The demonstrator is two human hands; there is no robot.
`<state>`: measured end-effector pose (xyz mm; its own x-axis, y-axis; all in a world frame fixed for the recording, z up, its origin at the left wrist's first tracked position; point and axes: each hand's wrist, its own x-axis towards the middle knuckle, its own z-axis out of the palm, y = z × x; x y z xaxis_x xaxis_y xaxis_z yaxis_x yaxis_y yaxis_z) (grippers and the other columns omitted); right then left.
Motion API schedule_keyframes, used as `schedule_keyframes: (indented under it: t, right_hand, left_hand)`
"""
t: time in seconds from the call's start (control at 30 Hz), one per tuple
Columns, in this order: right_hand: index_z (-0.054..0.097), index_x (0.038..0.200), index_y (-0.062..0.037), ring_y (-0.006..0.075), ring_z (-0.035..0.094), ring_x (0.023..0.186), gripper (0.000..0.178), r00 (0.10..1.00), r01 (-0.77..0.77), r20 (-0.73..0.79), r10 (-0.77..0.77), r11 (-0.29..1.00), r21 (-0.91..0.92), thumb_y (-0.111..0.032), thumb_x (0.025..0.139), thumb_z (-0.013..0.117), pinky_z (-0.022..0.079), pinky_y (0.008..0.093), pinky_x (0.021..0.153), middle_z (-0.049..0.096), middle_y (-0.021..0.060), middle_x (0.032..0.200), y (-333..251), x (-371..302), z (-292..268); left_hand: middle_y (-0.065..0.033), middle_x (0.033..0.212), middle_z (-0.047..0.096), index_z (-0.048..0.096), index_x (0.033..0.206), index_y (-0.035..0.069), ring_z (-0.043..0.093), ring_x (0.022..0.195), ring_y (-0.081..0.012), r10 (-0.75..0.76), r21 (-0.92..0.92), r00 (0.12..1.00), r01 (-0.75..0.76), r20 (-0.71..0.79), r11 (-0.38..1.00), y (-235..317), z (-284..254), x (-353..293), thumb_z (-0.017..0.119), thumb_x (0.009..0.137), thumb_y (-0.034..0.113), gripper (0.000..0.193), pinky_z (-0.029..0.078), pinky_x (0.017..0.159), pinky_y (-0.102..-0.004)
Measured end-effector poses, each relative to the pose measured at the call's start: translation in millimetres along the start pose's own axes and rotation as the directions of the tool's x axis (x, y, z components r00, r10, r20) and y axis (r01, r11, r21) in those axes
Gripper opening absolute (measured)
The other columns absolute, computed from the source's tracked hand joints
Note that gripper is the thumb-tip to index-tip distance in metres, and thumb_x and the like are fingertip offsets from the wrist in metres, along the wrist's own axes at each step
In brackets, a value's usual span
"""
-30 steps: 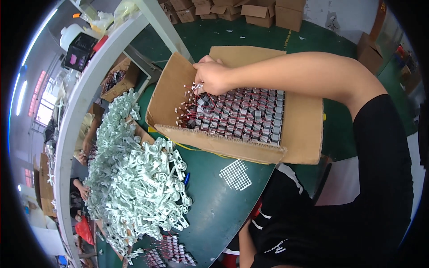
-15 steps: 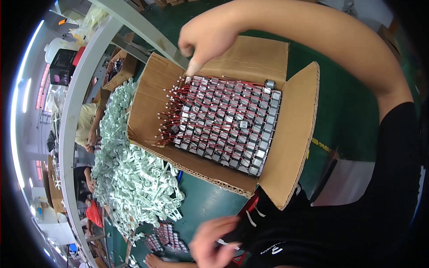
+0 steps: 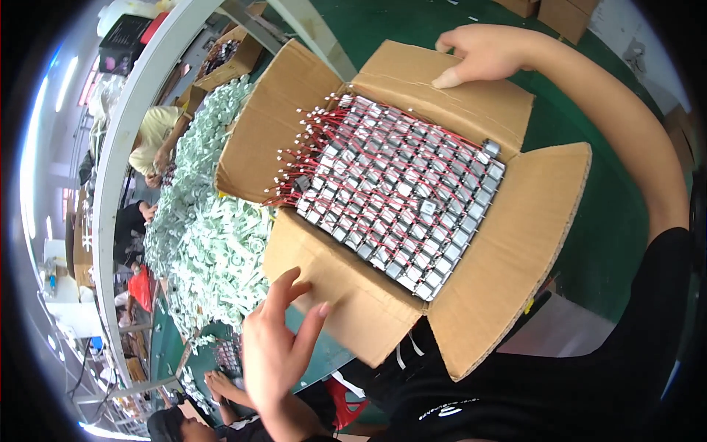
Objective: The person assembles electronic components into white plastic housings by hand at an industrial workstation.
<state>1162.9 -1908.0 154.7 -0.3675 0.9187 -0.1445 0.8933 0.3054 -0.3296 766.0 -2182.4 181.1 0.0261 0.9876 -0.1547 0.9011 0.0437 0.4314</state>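
Reaching up from the lower middle of the frame, left hand (image 3: 276,346) spread wide, fingers splayed, fingertips touching or just short of the near flap of the box (image 3: 353,295), holding nothing. Sitting across the centre of the frame, box lying open, all four flaps folded out, tilted toward the viewer. Filling the box, cells (image 3: 401,199) standing packed in tight rows, silver tops showing, red wires (image 3: 309,158) trailing off toward the upper left edge of the stack. Resting at the top of the frame, right hand (image 3: 479,55) lying flat on the far flap, fingers loosely bent, thumb pressing the cardboard, gripping nothing. Judging by the rows, box looking full or nearly so, with no cell lifted out and no gap showing; flaps not yet closed, both hands placed on opposite flaps as if steadying or shifting the box. Lying just left of the box, heap of pale green parts (image 3: 206,236) spilling along the green table (image 3: 611,221). Working farther off at the left edge, other people bending over the same heap, one in a yellow shirt (image 3: 158,132); more cardboard boxes standing at the upper right, well apart.
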Motion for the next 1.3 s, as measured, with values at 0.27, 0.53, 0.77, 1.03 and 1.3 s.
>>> schedule_keyframes:
  t: [0.27,0.53,0.77,1.03,1.3]
  right_hand:
    - [0.069,0.136,0.0085,0.0371,0.072,0.119,0.078,0.990,-0.065,0.114,0.081,0.988,-0.139,-0.059,0.098,0.077,0.056,0.0445,0.105,0.074,0.0252,0.130,0,15,15]
    - [0.078,0.126,0.0055,0.0424,0.064,0.130,0.085,0.939,0.234,-0.185,-0.291,0.932,-0.276,-0.073,0.094,0.073,0.057,0.0514,0.104,0.070,0.0299,0.134,-68,15,-14]
    - [0.065,0.147,0.0125,0.0517,0.016,0.169,0.117,0.988,0.115,-0.032,-0.150,0.865,-0.489,-0.092,0.098,0.047,0.021,0.0665,0.133,0.027,0.0360,0.178,-158,14,37]
    - [0.074,0.140,0.0019,0.0484,0.040,0.153,0.074,0.974,-0.069,-0.224,-0.013,0.932,-0.354,-0.063,0.106,0.062,0.041,0.0664,0.120,0.047,0.0307,0.163,-200,41,87]
    - [0.086,0.121,-0.0097,0.0422,0.049,0.146,0.039,0.857,-0.066,-0.509,-0.078,0.964,-0.259,-0.042,0.106,0.071,0.046,0.0649,0.114,0.059,0.0220,0.155,-190,58,127]
  left_hand:
    - [-0.0240,0.136,0.063,0.053,0.153,-0.007,0.076,0.114,-0.0330,-0.123,-0.528,0.970,-0.005,-0.208,0.850,-20,103,10,0.079,0.106,0.023,0.062,0.068,0.094,-0.0415]
    - [-0.0194,0.130,0.063,0.061,0.144,-0.006,0.069,0.117,-0.0292,-0.101,-0.505,0.958,-0.051,-0.269,0.862,-30,95,9,0.081,0.103,0.020,0.052,0.065,0.093,-0.0399]
    - [-0.0208,0.131,0.063,0.064,0.140,-0.005,0.065,0.115,-0.0354,0.002,-0.431,0.916,-0.191,-0.401,0.882,-35,112,0,0.083,0.099,0.020,0.052,0.059,0.095,-0.0425]
    - [-0.0432,0.179,0.001,0.005,0.172,-0.015,0.003,0.168,-0.0582,0.074,-0.487,0.931,-0.252,-0.356,0.836,-20,182,-14,0.063,0.109,0.030,0.096,0.009,0.137,-0.0590]
    - [-0.0445,0.175,-0.023,-0.021,0.168,-0.013,-0.017,0.166,-0.0608,0.218,-0.518,0.812,-0.526,-0.541,0.675,-33,247,32,0.041,0.115,0.059,0.108,-0.002,0.136,-0.0638]
